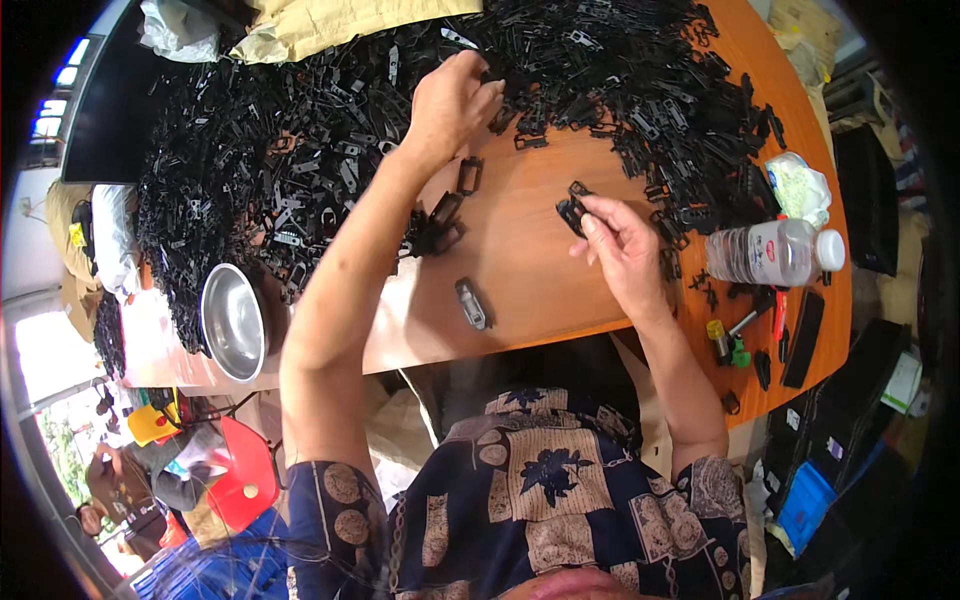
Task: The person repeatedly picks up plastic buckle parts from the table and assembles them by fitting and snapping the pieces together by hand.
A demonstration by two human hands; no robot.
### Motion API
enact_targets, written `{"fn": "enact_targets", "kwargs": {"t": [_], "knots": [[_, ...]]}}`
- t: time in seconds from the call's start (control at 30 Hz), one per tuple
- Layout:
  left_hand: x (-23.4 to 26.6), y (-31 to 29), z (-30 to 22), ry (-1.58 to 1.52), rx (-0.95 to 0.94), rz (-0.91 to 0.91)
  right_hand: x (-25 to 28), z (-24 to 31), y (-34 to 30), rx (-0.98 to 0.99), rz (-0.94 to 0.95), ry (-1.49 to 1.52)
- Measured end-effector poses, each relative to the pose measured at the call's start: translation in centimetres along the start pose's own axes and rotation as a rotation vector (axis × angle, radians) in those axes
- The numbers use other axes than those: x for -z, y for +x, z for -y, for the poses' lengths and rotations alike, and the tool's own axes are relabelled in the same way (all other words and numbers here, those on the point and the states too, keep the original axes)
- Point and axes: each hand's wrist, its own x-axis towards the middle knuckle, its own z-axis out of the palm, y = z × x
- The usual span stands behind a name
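Note:
My left hand (452, 108) reaches to the near side of a big heap of black plastic parts (300, 180), its fingers curled together. Whatever is between those fingertips is hidden. Over the bare wood to the right, my right hand (622, 245) pinches a small black plastic part (572, 212) between thumb and fingers. A single dark grey part (472, 304) lies alone close to the table's front edge. Between my hands, a few black frame-shaped pieces (470, 176) lie loose beside the heap.
A shiny metal bowl (235, 322) is at the front left edge of the table (545, 280). To the right lie a clear plastic bottle (765, 252), a crumpled plastic bag (798, 188) and small tools. Brown paper (350, 28) covers the far edge of the heap.

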Motion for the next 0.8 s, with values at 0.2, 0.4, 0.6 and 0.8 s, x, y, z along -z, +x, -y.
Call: {"fn": "enact_targets", "kwargs": {"t": [0.2, 0.4, 0.6, 0.8], "knots": [[2.0, -9.0, -7.5, -1.086, 0.627, 0.061, -0.7, 4.8, -0.5, 0.011, 0.057, 0.065], [3.6, -14.9, -11.1, -1.274, 0.606, -0.074, -2.6, 6.0, -2.7, -0.019, 0.200, 0.074], [6.1, -18.0, -12.8, -1.080, 0.495, -0.023, -4.1, 6.2, -5.1, -0.037, 0.222, 0.031], [8.1, -20.9, -13.7, -0.771, 0.537, 0.143, -4.2, 5.6, -6.6, 0.102, 0.330, -0.189]]}}
